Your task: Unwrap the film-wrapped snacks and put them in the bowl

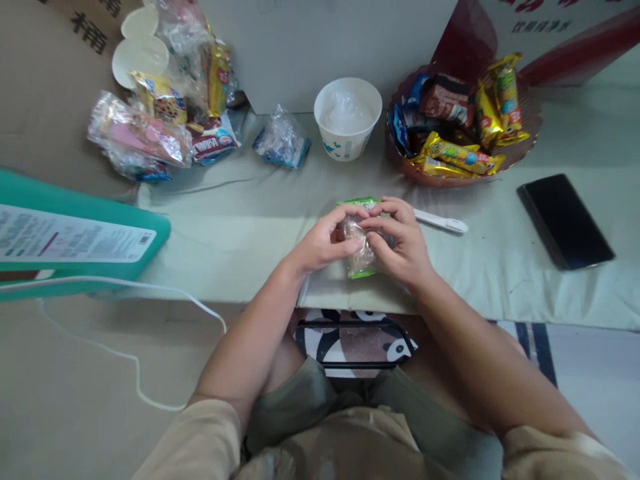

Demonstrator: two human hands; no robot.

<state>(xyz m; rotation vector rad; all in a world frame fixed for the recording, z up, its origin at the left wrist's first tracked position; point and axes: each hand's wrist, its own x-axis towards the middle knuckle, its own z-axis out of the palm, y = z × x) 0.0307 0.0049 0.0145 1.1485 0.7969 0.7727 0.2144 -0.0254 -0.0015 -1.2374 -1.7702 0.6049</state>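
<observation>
Both hands meet over a small green packet at the front of the cloth-covered table. Crumpled clear plastic lies on top of the packet. From the left side, my left hand curls its thumb and fingers round the plastic. My right hand closes in from the other side, with its fingertips bent over the same plastic and its thumb pressed to it. A white plastic stick-like utensil lies just right of my right hand, partly hidden by it. The fingers cover much of the packet.
Beyond the hands stand a white paper cup holding clear plastic and a bowl of wrapped snacks. A small plastic-wrapped blue packet, a heap of wrappers and a green container are leftward. A phone lies right.
</observation>
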